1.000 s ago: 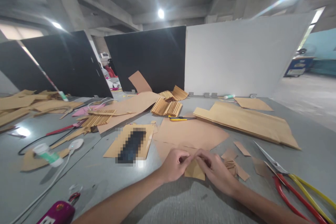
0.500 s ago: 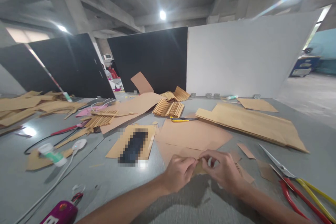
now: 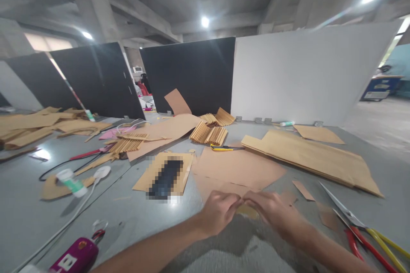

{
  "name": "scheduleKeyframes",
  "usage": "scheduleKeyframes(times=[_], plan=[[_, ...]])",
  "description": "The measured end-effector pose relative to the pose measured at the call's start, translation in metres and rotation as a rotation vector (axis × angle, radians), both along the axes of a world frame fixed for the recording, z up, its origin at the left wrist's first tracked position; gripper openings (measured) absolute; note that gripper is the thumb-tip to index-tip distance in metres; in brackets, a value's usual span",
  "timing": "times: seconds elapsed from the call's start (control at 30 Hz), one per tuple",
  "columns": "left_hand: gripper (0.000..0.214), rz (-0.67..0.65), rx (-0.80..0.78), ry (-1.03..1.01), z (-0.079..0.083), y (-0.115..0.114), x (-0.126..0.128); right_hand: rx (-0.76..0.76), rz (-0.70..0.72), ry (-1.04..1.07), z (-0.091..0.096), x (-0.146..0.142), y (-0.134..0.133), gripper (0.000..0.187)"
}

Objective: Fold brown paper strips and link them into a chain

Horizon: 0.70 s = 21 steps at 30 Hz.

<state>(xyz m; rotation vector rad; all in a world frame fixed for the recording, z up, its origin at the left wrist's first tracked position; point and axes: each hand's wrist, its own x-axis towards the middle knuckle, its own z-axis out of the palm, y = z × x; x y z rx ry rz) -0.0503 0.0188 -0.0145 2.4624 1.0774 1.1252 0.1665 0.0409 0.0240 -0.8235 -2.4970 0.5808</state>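
My left hand (image 3: pixel 221 213) and my right hand (image 3: pixel 272 211) meet fingertip to fingertip over the near part of the table. Both are closed in a pinch on a small piece of brown paper (image 3: pixel 248 211); its lower part shows between them and the fingers hide the rest. Just beyond the hands lies a large sheet of brown kraft paper (image 3: pixel 240 164). A yellow utility knife (image 3: pixel 221 148) rests at that sheet's far edge. Close to my right hand are small paper scraps (image 3: pixel 303 190).
Large scissors (image 3: pixel 352 217) lie open at right, below a folded kraft paper stack (image 3: pixel 314 158). Pleated paper bundles (image 3: pixel 208 133) sit farther back. At left are a blurred-out dark object (image 3: pixel 166 179), a white-green tube (image 3: pixel 72 182), a white cable (image 3: pixel 81 207) and a purple device (image 3: pixel 77 256).
My right hand's fingers have flattened and drawn closer to the left fingertips, closing the gap seen in them before. Less of the paper shows. The whole view has shifted slightly.
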Motion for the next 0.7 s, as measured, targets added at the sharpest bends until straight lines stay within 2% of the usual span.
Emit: scheduleKeyframes(times=[0.2, 0.37, 0.53, 0.6, 0.67, 0.7], plan=[[0.037, -0.051, -0.1, -0.115, 0.008, -0.002, 0.006, 0.176, -0.042, -0.082, 0.011, 0.009, 0.006, 0.033], [0.042, 0.009, -0.211, -0.193, 0.009, 0.001, 0.004, 0.253, -0.09, -0.136, 0.024, 0.015, 0.014, 0.03], [0.046, 0.077, -0.331, -0.312, 0.012, 0.005, 0.001, 0.35, -0.404, 0.014, 0.032, 0.034, 0.029, 0.031], [0.045, 0.037, -0.4, -0.357, 0.016, 0.004, 0.006, 0.206, -0.385, 0.036, 0.033, 0.029, 0.024, 0.033], [0.044, -0.073, -0.595, -0.445, 0.019, 0.003, 0.013, -0.002, -0.318, 0.075, 0.031, 0.018, 0.015, 0.037], [0.045, -0.101, -0.641, -0.471, 0.02, 0.002, 0.015, -0.079, -0.277, 0.104, 0.029, 0.011, 0.01, 0.039]])
